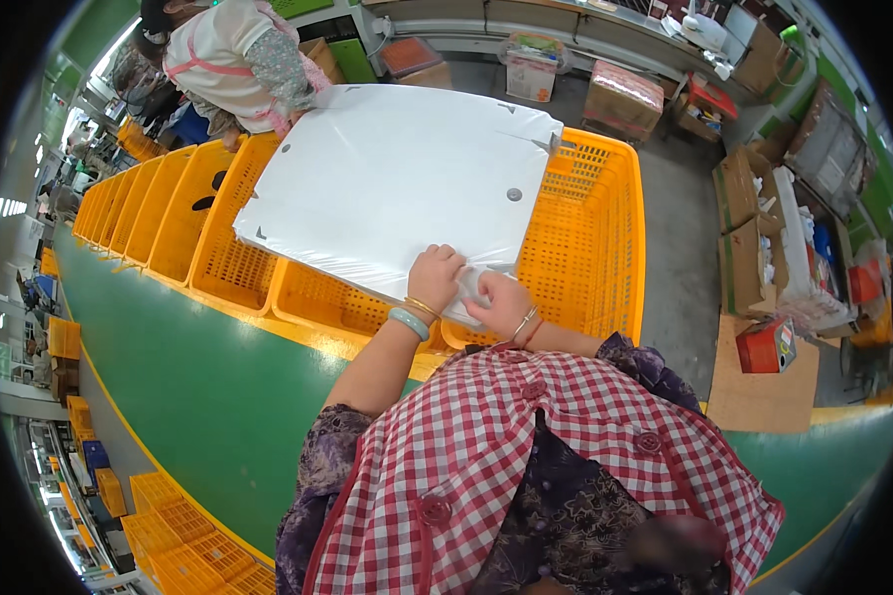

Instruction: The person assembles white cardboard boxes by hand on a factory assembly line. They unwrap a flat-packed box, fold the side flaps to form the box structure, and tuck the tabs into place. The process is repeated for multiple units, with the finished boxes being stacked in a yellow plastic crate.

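A large white rectangular panel (397, 178) in clear plastic wrap lies across the tops of yellow crates. Dark corner marks and small grey round spots show on its face. At its near edge my left hand (437, 278) is closed on the plastic wrap, fingers bent together. Close by on the right, my right hand (504, 300) is closed too, gripping a gathered part of the loose plastic wrap (471, 289). The fingertips of both hands are partly hidden by the film and by the hands themselves.
Yellow perforated crates (595, 238) stand under the panel and run in a row to the far left. A co-worker (238, 64) stands at the panel's far left corner. Cartons (620, 99) sit at the back, and an open carton (754, 253) of parts at right.
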`<action>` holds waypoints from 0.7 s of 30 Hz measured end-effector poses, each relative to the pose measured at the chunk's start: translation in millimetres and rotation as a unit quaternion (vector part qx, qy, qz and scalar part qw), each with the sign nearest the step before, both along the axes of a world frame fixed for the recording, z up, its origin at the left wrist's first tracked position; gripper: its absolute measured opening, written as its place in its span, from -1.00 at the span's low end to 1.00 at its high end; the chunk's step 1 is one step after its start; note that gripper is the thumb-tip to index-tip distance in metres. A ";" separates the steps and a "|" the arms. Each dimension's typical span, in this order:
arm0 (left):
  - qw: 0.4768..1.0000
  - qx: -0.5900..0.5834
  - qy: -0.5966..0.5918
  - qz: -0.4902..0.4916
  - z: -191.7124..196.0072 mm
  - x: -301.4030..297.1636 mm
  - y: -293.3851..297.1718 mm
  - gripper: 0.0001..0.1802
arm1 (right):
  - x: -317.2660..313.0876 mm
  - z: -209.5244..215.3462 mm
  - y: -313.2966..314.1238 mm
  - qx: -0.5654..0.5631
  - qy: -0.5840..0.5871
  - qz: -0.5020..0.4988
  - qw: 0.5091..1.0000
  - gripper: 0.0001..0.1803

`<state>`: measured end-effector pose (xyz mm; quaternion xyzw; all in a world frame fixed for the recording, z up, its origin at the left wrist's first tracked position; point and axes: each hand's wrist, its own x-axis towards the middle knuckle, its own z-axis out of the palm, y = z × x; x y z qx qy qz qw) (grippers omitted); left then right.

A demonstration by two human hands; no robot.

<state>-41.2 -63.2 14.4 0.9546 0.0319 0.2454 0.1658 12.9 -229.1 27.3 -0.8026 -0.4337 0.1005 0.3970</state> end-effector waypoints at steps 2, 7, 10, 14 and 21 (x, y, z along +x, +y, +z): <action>1.000 -0.028 -0.008 0.003 4.9 0.8 -1.5 -0.90 | 4.0 8.8 7.3 0.035 -0.035 -0.057 0.997 -0.63; 0.999 -0.018 -0.026 -0.025 14.4 3.1 -6.5 -0.89 | 5.1 7.0 21.5 -0.038 -0.112 -0.032 0.992 -0.53; 0.998 0.017 -0.024 -0.058 21.6 5.6 -4.6 -0.88 | 13.1 -3.3 25.7 -0.063 -0.124 -0.062 0.988 -0.51; 0.999 0.027 -0.018 -0.009 21.2 5.3 -2.8 -0.92 | 16.5 -14.8 30.4 -0.174 -0.139 -0.069 0.972 -0.55; 0.996 0.007 0.028 0.088 -8.5 1.0 38.6 -0.76 | 10.4 1.1 22.8 -0.209 -0.140 -0.036 0.967 -0.61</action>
